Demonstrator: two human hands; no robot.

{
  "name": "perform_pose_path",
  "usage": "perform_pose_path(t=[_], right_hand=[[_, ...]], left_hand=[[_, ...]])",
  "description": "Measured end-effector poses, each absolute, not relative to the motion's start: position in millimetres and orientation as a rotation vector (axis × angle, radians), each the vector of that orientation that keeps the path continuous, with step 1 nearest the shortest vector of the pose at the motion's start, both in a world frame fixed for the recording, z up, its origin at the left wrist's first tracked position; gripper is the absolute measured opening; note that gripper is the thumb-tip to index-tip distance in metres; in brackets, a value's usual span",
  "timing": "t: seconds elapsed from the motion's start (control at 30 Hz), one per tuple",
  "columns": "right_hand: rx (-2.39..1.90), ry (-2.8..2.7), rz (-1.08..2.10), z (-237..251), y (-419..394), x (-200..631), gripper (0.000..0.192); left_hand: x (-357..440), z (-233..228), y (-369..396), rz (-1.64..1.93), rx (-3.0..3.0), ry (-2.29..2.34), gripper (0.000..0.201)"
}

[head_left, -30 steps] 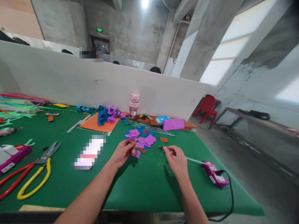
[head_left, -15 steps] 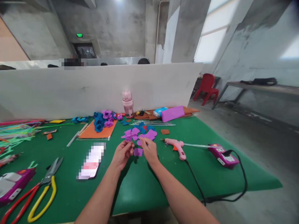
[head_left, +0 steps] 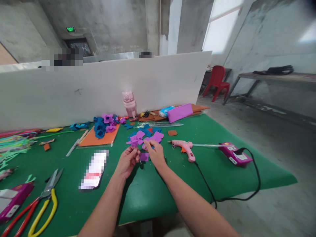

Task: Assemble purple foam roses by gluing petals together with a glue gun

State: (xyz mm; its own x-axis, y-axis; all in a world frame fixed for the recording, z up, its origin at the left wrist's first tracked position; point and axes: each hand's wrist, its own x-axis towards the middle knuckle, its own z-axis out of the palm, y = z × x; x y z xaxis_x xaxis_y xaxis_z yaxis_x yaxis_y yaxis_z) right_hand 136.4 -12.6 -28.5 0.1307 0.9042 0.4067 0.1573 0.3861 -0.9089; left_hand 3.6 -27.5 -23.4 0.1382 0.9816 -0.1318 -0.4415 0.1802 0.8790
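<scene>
My left hand is closed in a pinch on a thin wire stem, whose lower end sticks out below the fingers. A purple petal piece shows just above its fingertips; whether it is joined to the wire I cannot tell. Close by on the right, my right hand has its thumb and fingers drawn together, and anything between them is hidden. Loose purple petals lie behind the hands, with blue pieces among them. Another purple piece lies on the green mat between the hands.
A pink glue gun lies right, its cord running to a purple power strip. Left are a phone and large scissors. Blue and purple flowers, a pink bottle and a white partition stand behind.
The view has shifted slightly, so most things sit higher and further left. My hands keep nearly the same pose, and more of the wire shows below the left fingers.
</scene>
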Motion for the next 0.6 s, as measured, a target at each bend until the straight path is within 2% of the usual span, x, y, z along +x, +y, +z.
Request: perform_pose_path(t=[0.07, 0.23, 0.6], right_hand=[[-1.068, -1.384, 0.691, -27.5, -13.7, 135.1, 0.031], [-1.097, -1.482, 0.564, -24.7, -18.4, 130.8, 0.018], [-1.125, -1.517, 0.473, -23.6, -19.4, 132.1, 0.018]], left_hand=[[3.7, -24.4, -27.0, 1.201, 0.797, 0.857, 0.024], [4.1, -26.3, -26.5, 1.204, 0.795, 0.827, 0.024], [7.6, -23.9, -26.9, 1.174, 0.842, 0.852, 0.025]])
